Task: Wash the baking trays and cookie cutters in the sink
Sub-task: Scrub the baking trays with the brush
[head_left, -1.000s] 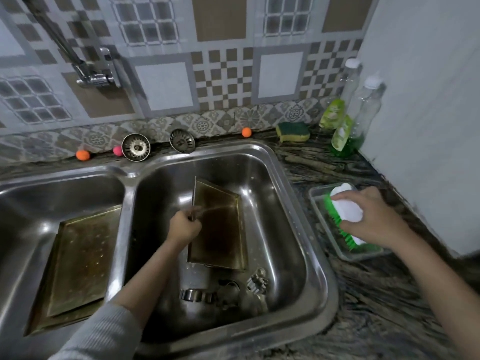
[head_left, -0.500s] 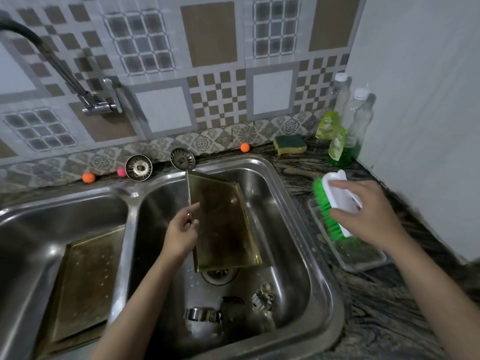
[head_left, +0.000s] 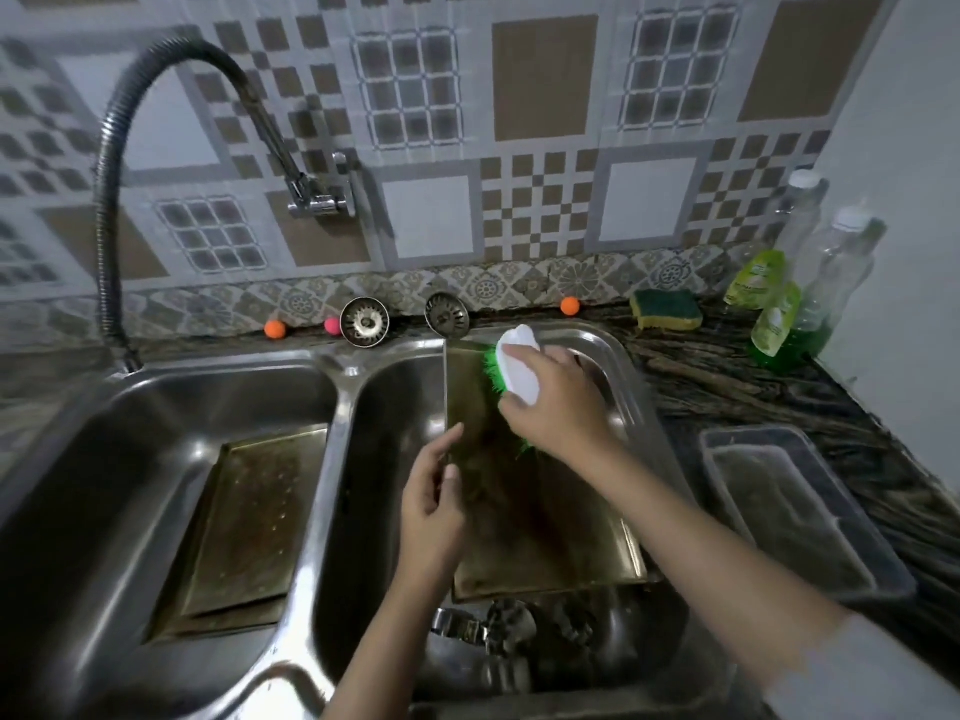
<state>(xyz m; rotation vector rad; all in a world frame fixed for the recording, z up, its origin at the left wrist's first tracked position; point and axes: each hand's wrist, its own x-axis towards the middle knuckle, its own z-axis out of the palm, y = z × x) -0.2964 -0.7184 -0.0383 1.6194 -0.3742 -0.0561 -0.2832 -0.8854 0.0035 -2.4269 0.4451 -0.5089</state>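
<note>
Double stainless sink (head_left: 332, 392), shiny, dented reflections. In the rt basin a flat rectangular metal baking tray (head_left: 545, 537), brown-stained w/ raised rim, is tilted up on edge; left hand (head_left: 431, 506) pinches its left rim, thumb over the front. Right hand (head_left: 558, 402) grips a white plastic scrub brush (head_left: 517, 368) w/ green bristles, bristles pressed on the tray's upper part. Below the tray, metal cookie cutters (head_left: 511, 623) lie on the basin floor, blurred, shapes hard to tell. Second baking tray (head_left: 249, 522), perforated-looking, stained, lies flat in the left basin. Clear plastic tub (head_left: 800, 517) on the dark marbled bench (head_left: 727, 376); green/yellow sponge (head_left: 666, 308) near the back wall. Right sleeve cut off at frame edge.
</note>
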